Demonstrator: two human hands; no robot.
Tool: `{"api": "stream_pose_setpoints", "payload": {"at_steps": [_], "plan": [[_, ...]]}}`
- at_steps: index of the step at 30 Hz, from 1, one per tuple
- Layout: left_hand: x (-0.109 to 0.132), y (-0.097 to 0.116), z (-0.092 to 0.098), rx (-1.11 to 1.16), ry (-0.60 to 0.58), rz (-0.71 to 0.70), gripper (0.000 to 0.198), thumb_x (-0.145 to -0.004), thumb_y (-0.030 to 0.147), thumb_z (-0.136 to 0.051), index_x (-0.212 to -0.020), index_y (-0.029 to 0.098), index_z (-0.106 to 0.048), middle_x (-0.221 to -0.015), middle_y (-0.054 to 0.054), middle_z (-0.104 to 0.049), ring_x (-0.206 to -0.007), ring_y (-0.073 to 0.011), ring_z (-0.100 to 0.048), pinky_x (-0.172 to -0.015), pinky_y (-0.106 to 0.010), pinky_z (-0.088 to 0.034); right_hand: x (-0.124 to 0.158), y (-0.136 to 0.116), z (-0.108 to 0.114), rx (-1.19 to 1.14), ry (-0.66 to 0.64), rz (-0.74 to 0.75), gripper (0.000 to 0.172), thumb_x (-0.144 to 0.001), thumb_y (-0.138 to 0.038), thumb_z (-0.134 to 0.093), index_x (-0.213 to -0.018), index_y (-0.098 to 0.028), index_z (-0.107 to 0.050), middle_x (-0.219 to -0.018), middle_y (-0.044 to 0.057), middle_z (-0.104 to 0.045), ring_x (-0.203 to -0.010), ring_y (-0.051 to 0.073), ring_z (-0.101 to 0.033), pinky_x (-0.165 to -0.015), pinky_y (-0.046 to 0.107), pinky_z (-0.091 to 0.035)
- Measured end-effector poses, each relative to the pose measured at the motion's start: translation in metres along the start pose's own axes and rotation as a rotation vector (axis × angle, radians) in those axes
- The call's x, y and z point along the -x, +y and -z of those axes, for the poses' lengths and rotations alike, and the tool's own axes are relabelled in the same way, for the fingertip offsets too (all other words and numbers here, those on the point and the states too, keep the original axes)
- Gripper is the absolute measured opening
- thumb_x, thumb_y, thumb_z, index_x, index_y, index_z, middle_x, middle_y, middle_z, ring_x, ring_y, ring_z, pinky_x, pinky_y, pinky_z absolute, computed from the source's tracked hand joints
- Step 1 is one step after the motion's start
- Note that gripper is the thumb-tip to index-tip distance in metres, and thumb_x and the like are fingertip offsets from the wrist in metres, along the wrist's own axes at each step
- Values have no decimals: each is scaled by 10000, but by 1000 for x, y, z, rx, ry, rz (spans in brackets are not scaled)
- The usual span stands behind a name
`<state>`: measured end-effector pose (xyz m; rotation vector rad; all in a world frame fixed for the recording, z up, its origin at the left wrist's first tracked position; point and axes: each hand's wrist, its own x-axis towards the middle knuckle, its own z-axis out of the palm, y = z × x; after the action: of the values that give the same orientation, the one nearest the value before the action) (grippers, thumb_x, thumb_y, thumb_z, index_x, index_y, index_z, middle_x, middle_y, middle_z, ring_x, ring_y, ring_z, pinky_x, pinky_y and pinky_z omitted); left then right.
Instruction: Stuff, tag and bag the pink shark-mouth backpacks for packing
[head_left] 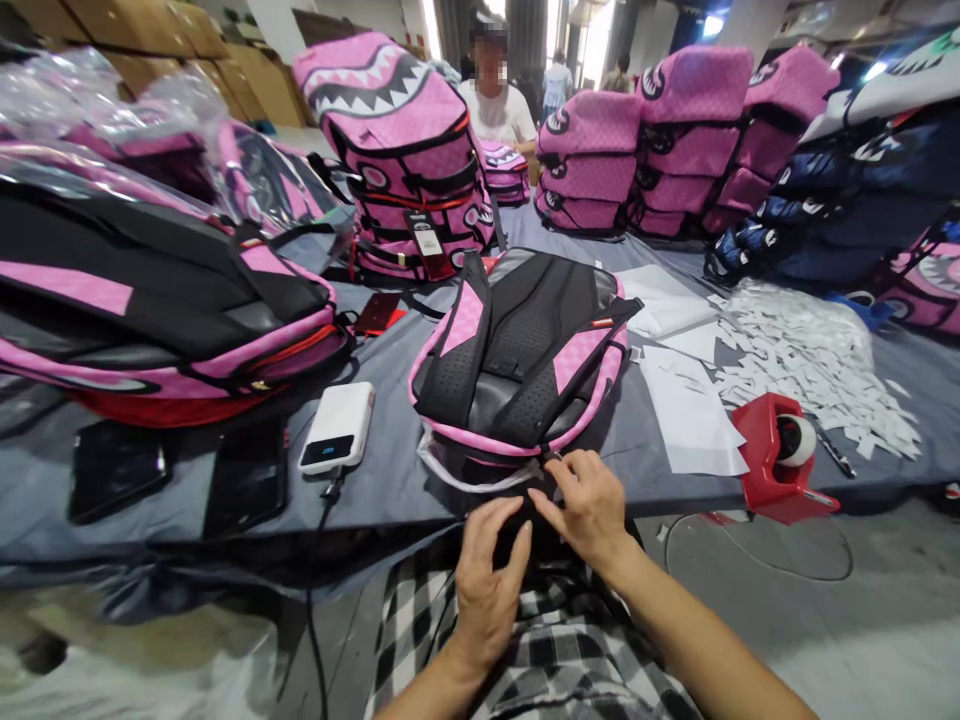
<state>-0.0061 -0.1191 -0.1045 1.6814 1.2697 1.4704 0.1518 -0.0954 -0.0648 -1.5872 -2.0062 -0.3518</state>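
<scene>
A: status on the pink backpack point(525, 350)?
B: lies back-up at the near edge of the table point(390, 480), straps toward the far side; the person's right hand point(589, 505) is pinched narrow on what looks like a zipper pull at the bag's near rim; the left hand point(487, 585) rests fingers curled on dark fabric just below the edge, can't tell if it grips anything.
A: risks?
B: likely a snagged zip if the soft fabric bunches under the pull; bag overhangs the edge, could slide into the lap; power bank point(337, 425) sits just beside it, cable trailing off the edge.
A: materials?
B: checkered pink woven shell; black perforated mesh padding; red tape dispenser point(776, 460) hard plastic; loose white paper scraps point(810, 360) at the right.
</scene>
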Motion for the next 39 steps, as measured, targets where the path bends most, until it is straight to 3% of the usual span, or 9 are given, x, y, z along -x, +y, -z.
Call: {"api": "stream_pose_setpoints", "payload": {"at_steps": [4, 9, 14, 18, 21, 25, 28, 34, 39], "plan": [[-35, -12, 11, -513, 54, -454, 231, -928, 247, -629, -1147, 176, -634, -1001, -94, -720, -1007, -256, -629, -979, -454, -442, -4, -7, -15, 91, 30, 7, 118, -857, -204, -698, -764, -208, -625, -793, 37, -581, -772, 202, -475, -667, 328, -325], [-58, -22, -1, -510, 25, -653, 93, -946, 171, -587, -1025, 186, -633, -801, -36, -697, -744, -178, -630, -788, -340, -481, -12, 1, -18, 99, 84, 31, 173, -912, -160, -618, -746, -206, -609, -759, 32, -564, -749, 202, -447, -669, 334, -296], [-53, -25, -1, -401, -9, -523, 133, -983, 199, -528, -956, 178, -656, -758, -27, -688, -676, -157, -608, -681, -291, -472, -16, 4, -16, 92, 198, 73, 271, -976, -227, -561, -710, -196, -600, -700, 30, -557, -705, 188, -442, -652, 341, -276], [-55, -21, 3, -316, -95, -259, 267, -1006, 310, -476, -913, 191, -696, -808, -30, -729, -724, -170, -658, -706, -293, -501, -5, 2, -11, -37, 344, 155, 113, -976, -178, -566, -933, -176, -671, -723, 16, -587, -700, 156, -474, -666, 320, -319], [-59, -20, 4, -271, -138, -79, 317, -982, 370, -481, -846, 211, -720, -803, -28, -746, -727, -187, -682, -692, -300, -516, 8, -2, -15, -50, 242, 359, 238, -994, -115, -480, -1149, -153, -657, -818, 39, -650, -761, 158, -528, -687, 326, -349], [-61, -23, 1, -261, -144, -55, 307, -962, 360, -490, -861, 220, -744, -828, -28, -770, -734, -197, -708, -696, -309, -537, 11, -5, -30, 27, 207, 348, 219, -984, -145, -513, -1149, -140, -657, -893, 64, -677, -836, 184, -546, -712, 349, -350], [-63, -23, 8, -316, -141, -176, 297, -984, 324, -479, -880, 209, -732, -826, -23, -772, -723, -183, -710, -678, -298, -537, 2, -6, -38, 47, 228, 360, 167, -983, -154, -520, -1073, -155, -661, -835, 42, -654, -802, 183, -523, -712, 349, -328], [-86, -16, 50, -577, -166, -733, 245, -1015, 284, -453, -987, 182, -675, -882, -50, -742, -814, -200, -680, -874, -381, -499, -13, -2, -37, 89, 213, 404, 77, -929, -172, -561, -940, -182, -637, -761, 18, -585, -760, 183, -495, -734, 347, -327], [-58, -13, 54, -586, -353, -853, 338, -975, 210, -473, -659, 226, -595, -573, 17, -582, -543, -145, -571, -706, -323, -526, 19, 9, -6, 3, 218, 482, 138, -899, -150, -533, -878, -206, -657, -708, 16, -603, -683, 173, -518, -715, 347, -413]]}}
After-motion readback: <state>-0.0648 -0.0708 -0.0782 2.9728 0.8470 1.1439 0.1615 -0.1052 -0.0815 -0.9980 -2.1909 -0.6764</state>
